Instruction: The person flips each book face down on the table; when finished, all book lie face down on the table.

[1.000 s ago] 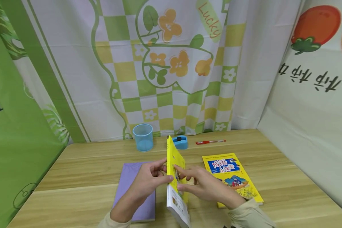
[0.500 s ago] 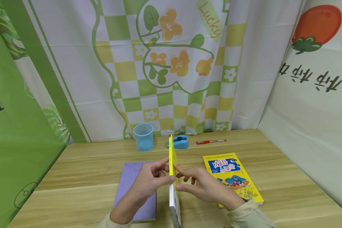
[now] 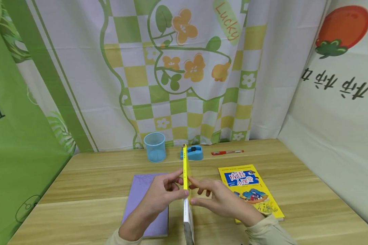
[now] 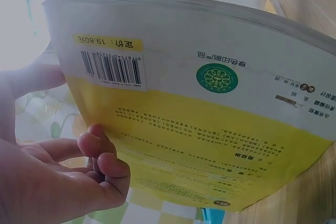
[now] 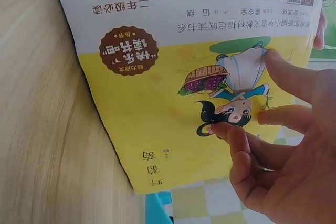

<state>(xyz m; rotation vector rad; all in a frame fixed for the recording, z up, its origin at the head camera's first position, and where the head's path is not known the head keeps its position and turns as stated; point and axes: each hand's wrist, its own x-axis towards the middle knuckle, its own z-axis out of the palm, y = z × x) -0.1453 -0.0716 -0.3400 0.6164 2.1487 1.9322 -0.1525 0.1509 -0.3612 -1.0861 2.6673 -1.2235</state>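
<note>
A thin yellow and white paperback book [image 3: 185, 180] stands upright, its spine facing me in the head view. My left hand [image 3: 159, 192] grips it at the spine, thumb on the spine edge and bent fingers against the back cover [image 4: 168, 90], which carries a barcode and a green seal. From the other side my right hand [image 3: 217, 197] touches the front cover [image 5: 126, 114] with thumb and fingertips. That cover shows a cartoon girl [image 5: 236, 106] with a basket of grapes.
A purple book [image 3: 144, 194] lies left of the upright book, and another yellow book [image 3: 248, 192] lies on the right. Behind are a blue mesh cup [image 3: 155, 148], a blue tape dispenser [image 3: 194, 153] and a red pen [image 3: 227, 152]. A patterned curtain [image 3: 190, 115] hangs behind the wooden table [image 3: 92, 183].
The upright book has turned from showing its front cover at a slant to standing nearly edge-on. Both hands have kept their places on it.
</note>
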